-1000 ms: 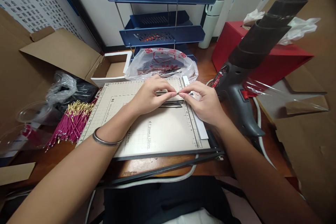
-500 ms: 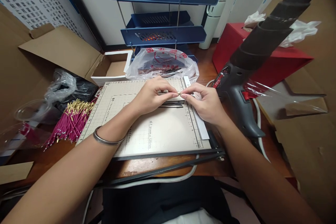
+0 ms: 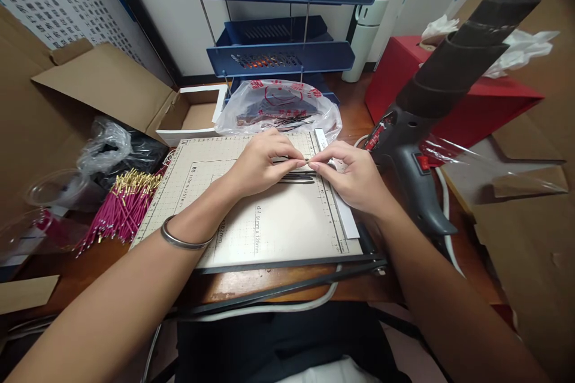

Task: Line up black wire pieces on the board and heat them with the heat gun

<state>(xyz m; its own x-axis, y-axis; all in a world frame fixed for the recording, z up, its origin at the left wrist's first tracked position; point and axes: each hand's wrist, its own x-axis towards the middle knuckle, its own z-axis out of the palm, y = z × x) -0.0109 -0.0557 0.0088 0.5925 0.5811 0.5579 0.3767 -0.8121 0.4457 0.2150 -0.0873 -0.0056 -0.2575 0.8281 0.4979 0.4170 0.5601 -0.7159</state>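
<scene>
Over the paper trimmer board, my left hand pinches a thin black wire between thumb and forefinger. My right hand meets it fingertip to fingertip, closed in a pinch at the wire's end; the small piece between the tips is mostly hidden. Just below the fingers, several black wires lie side by side on the board. The white strip along the board's right side runs under my right hand.
Behind the board lies a clear plastic bag holding more dark wires. Magenta wires with gold ends are heaped at left, near an open white box. A grey heat gun stands at right, before a red box. Blue shelves rise behind.
Both hands keep almost the same pinch above the board, with only a slight shift of the fingertips. The whole view has moved a little.
</scene>
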